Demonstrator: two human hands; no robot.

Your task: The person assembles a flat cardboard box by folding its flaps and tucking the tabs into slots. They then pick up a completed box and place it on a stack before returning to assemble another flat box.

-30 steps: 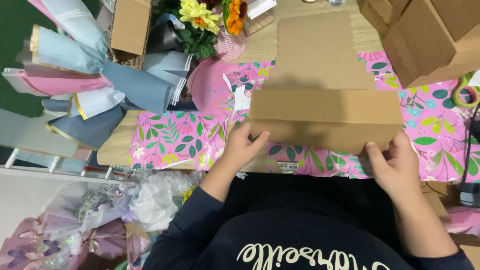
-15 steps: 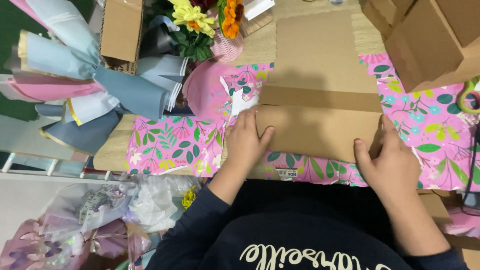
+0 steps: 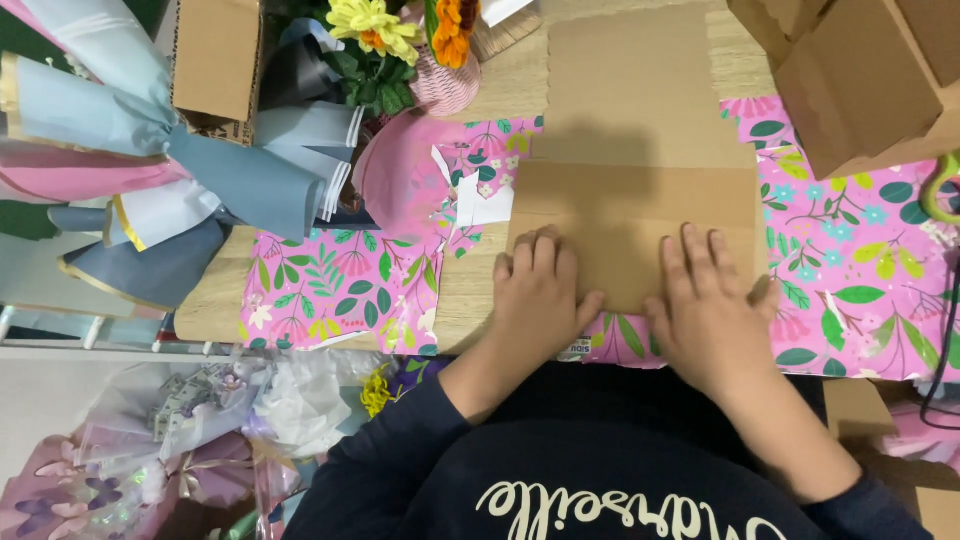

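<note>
Flat brown cardboard sheet [image 3: 640,170] lying on the pink floral wrapping paper [image 3: 850,270], near flap already folded over. Left hand [image 3: 540,290] and right hand [image 3: 710,305] pressing flat, palms down, nothing grasped — crease apparently being set; remaining flaps unfolded.

Both hands have moved from gripping the cardboard's edges to lying flat on top of it: the left hand [image 3: 541,295] and right hand [image 3: 707,305] now press side by side on the folded cardboard [image 3: 640,215], which lies flatter

Brown cardboard [image 3: 640,215] — pink floral paper [image 3: 860,270]
</note>
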